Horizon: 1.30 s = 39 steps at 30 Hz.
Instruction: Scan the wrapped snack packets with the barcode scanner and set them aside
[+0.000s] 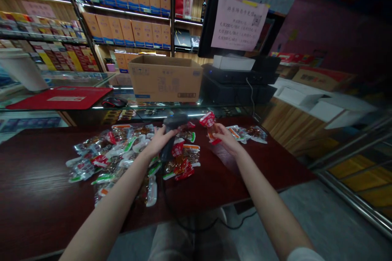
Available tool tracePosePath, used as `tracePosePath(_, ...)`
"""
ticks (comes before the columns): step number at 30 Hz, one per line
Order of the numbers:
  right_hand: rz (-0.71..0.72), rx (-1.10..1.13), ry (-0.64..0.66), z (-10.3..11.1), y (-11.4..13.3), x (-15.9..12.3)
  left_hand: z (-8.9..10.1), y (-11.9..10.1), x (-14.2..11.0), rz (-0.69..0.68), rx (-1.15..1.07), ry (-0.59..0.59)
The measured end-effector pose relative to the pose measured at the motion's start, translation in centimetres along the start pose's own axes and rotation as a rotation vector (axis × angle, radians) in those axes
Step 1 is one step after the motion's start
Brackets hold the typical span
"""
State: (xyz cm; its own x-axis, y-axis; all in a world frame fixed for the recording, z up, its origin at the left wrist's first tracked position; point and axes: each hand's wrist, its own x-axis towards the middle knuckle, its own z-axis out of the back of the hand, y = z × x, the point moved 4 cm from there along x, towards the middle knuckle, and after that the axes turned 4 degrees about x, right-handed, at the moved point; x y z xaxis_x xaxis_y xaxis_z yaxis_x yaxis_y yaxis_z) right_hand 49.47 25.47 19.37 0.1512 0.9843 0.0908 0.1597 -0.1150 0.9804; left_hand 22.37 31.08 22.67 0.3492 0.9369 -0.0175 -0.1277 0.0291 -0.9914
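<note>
Two bare arms reach in from the bottom of the frame over a dark red wooden table [36, 179]. The left hand [159, 139], just left of centre, is wrapped closed around the grip of one dark handheld barcode scanner [172, 130], whose head points toward the right; one black cable [196, 224] trails from it down to the lower centre. The right hand [225, 138], just right of centre, pinches a single red snack packet [209, 124] between thumb and fingers, holding it up off the table close to the scanner head, near but not touching it.

Loose snack packets cover the middle of the table in three groups: a large heap [104, 155] at centre left, too many and too overlapped to count exactly, well over a dozen; a smaller cluster [183, 159] of about five or six under and between the hands; and a few packets [251, 132], about three or four, at centre right beyond the right hand.

Behind, on a glass counter across the upper middle, stand one open cardboard box [165, 78], one red mat [61, 98] at left, one computer mouse [114, 102] beside it, and one black till unit [239, 81] with one paper notice [237, 22] hung above it. Shelves [122, 4] in the upper left carry rows of orange cartons, two rows visible
</note>
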Motion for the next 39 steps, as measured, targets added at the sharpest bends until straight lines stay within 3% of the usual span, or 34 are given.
tracePosePath(3,0.066,-0.002,-0.035,1.5,1.7,0.0,-1.8,-2.6,-0.7,-0.112,-0.018,0.043)
tracePosePath(5,0.101,0.016,-0.067,2.3,2.1,0.1,-3.7,-3.5,-1.1,-0.136,-0.084,0.158)
tracePosePath(8,0.115,0.149,-0.121,3.6,1.8,0.3,-6.5,-3.1,-1.5,-0.077,-0.140,0.310)
tracePosePath(11,0.030,0.360,-0.152,4.7,0.7,0.3,-7.9,-1.7,-2.1,0.002,-0.137,0.326)
tracePosePath(17,-0.051,0.734,0.020,4.4,-0.1,0.1,-7.9,-0.2,-3.0,0.045,-0.147,0.352)
tracePosePath(21,-0.078,0.658,-0.021,4.1,-0.6,0.4,-7.7,0.3,-2.7,0.051,-0.161,0.352)
tracePosePath(26,0.018,0.619,-0.124,4.2,-0.9,0.8,-7.9,0.4,-2.8,0.045,-0.159,0.342)
tracePosePath(39,0.030,0.570,-0.040,3.1,-0.5,0.4,-8.8,0.6,-3.2,0.058,-0.108,0.483)
